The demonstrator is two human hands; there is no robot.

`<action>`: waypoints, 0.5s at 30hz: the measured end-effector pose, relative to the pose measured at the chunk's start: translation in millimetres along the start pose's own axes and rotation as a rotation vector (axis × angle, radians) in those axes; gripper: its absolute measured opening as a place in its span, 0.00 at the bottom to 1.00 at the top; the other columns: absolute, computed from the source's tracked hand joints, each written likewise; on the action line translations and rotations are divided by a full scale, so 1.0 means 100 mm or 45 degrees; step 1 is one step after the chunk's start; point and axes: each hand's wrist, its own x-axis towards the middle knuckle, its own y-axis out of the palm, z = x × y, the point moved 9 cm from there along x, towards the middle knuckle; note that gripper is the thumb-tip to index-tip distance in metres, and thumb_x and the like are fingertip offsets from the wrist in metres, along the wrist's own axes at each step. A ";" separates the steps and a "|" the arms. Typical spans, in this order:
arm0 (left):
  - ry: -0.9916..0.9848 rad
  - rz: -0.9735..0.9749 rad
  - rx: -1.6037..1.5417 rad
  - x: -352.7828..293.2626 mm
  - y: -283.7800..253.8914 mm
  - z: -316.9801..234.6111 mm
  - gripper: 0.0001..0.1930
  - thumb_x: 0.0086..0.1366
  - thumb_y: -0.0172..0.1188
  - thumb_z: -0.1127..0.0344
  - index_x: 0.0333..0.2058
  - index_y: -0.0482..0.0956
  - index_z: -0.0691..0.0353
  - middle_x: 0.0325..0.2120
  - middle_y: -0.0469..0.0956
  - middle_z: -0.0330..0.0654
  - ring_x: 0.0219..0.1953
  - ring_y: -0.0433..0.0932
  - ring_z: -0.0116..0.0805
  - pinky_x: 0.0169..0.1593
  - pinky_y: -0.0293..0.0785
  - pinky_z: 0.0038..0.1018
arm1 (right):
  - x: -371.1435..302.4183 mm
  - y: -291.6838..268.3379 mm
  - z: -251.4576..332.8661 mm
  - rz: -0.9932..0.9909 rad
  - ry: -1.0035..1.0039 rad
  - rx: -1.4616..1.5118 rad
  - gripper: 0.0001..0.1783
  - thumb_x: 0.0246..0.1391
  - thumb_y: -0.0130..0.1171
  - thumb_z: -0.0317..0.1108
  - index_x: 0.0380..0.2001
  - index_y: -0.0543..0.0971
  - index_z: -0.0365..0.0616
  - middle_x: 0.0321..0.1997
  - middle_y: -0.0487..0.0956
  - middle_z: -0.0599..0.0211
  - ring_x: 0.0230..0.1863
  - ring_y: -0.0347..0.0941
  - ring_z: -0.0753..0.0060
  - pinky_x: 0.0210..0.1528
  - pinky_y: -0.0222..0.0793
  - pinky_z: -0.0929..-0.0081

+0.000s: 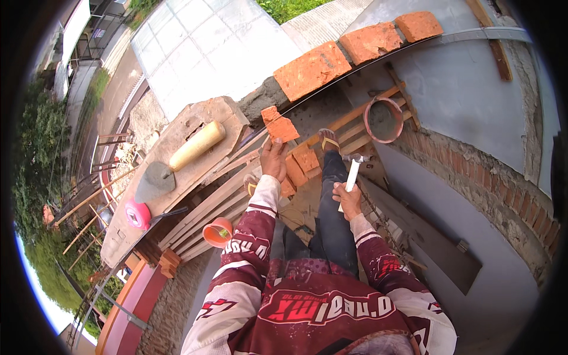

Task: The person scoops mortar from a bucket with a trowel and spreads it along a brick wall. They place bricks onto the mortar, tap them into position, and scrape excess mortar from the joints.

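My left hand (273,158) grips a broken piece of orange brick (280,125) by its lower end and holds it up near the wall's mortar bed (263,100). In my right hand (348,199) is a hammer (351,178) with a white handle, its metal head pointing up and away from me. Beyond the brick piece, several orange bricks (312,71) sit in a row on the wall top, with a thin line along their near edge. Left of my left hand, a trowel (197,145) with a thick wooden handle and mortar-grey blade lies on a wooden board (228,118).
A pink tape measure (137,214) rests on the board. A round bucket of mortar (383,120) stands right of my feet, and loose bricks (303,163) lie between them. An orange bucket (218,232) is beside my left forearm. Planks (204,210) form the scaffold, with a drop beside it.
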 end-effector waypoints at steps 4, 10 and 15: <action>0.077 0.028 -0.036 0.04 0.00 -0.13 0.18 0.69 0.65 0.65 0.55 0.75 0.60 0.54 0.78 0.39 0.59 0.74 0.36 0.71 0.61 0.40 | -0.07 -0.32 -0.16 -0.116 0.066 -0.022 0.16 0.57 0.70 0.37 0.37 0.75 0.39 0.31 0.79 0.68 0.29 0.78 0.78 0.32 0.79 0.79; 0.104 0.029 -0.112 0.15 -0.01 -0.27 0.19 0.70 0.64 0.65 0.57 0.74 0.62 0.56 0.77 0.40 0.60 0.74 0.35 0.70 0.64 0.38 | -0.05 -0.45 -0.29 -0.139 0.115 -0.045 0.17 0.57 0.70 0.37 0.39 0.75 0.37 0.32 0.79 0.67 0.30 0.79 0.77 0.31 0.79 0.79; 0.240 -0.055 -0.234 0.24 0.04 -0.39 0.19 0.70 0.64 0.64 0.56 0.75 0.63 0.55 0.77 0.42 0.60 0.74 0.39 0.70 0.66 0.39 | 0.03 -0.34 -0.34 -0.045 0.113 -0.084 0.18 0.56 0.71 0.36 0.39 0.75 0.37 0.32 0.80 0.66 0.31 0.79 0.76 0.31 0.79 0.78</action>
